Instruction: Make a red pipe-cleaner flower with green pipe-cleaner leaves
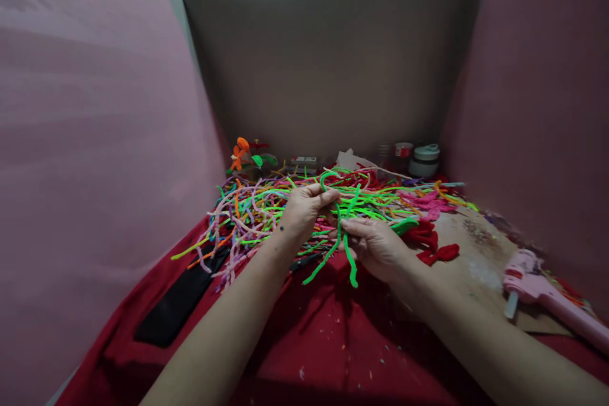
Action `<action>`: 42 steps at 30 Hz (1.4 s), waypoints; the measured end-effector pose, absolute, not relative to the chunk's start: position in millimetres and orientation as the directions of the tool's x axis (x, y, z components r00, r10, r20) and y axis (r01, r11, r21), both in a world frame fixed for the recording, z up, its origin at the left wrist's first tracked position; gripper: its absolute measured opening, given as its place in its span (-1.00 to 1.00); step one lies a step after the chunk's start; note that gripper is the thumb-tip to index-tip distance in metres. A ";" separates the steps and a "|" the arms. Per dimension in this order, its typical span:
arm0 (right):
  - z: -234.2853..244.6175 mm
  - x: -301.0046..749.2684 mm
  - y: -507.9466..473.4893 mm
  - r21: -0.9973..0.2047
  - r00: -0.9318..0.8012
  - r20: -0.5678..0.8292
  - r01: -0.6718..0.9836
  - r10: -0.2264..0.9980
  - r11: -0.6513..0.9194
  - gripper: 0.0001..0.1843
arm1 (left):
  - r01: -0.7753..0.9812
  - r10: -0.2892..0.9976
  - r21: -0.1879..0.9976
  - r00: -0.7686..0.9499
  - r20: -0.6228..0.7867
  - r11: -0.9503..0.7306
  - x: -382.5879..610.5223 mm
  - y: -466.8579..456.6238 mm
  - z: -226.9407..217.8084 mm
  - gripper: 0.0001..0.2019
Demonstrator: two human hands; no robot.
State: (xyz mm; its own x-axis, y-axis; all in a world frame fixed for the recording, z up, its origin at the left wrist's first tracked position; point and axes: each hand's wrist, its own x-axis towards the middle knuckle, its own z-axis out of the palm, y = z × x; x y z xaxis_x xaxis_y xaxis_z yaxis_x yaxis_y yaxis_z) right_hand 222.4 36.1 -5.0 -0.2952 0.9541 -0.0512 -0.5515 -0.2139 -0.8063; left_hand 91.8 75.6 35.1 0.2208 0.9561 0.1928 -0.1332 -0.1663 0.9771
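Observation:
Green pipe cleaners (353, 266) hang between my two hands, bent and crossing each other, their lower ends dangling over the red cloth. My left hand (309, 203) pinches them near the top, where one curls into a loop. Lower down and to the right, my right hand (370, 241) pinches them with thumb and fingertips. How the strands join between the fingers is too small to make out. Just behind both hands lies a wide tangled pile of pipe cleaners (257, 203) in pink, green, orange, purple and other colours.
A red cloth (304, 342) covers the table. At right are a pink glue gun (537, 285), a brown board (469, 254) and red fuzzy pieces (438, 254). A black flat object (178, 304) lies left. Orange flowers (239, 153) and a lidded container (424, 160) stand behind, between pink side walls.

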 end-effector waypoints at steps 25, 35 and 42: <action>-14.8 235.8 44.1 -0.813 -0.202 0.035 -0.576 0.979 -0.090 -0.86 | -0.034 0.913 0.999 0.407 0.023 -0.010 97.4 59.9 8.2 -0.76; -14.0 242.7 45.3 -0.775 -0.184 0.021 -0.624 0.983 -0.101 -0.91 | 0.084 0.949 0.977 0.266 0.170 -0.198 99.0 57.1 15.1 -0.85; -11.2 240.8 45.1 -0.728 -0.141 -0.003 -0.678 0.990 -0.099 -0.92 | 0.004 0.935 0.976 0.289 0.205 -0.215 105.0 55.5 5.7 -0.74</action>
State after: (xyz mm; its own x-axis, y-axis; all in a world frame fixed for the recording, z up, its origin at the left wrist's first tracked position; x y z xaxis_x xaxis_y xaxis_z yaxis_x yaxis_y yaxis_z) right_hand 240.8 45.1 -11.2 -0.1413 0.9900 -0.0026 -0.6779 -0.0987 -0.7285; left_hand 105.0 55.5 5.7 0.2894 0.9350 0.2052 0.0039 -0.2155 0.9765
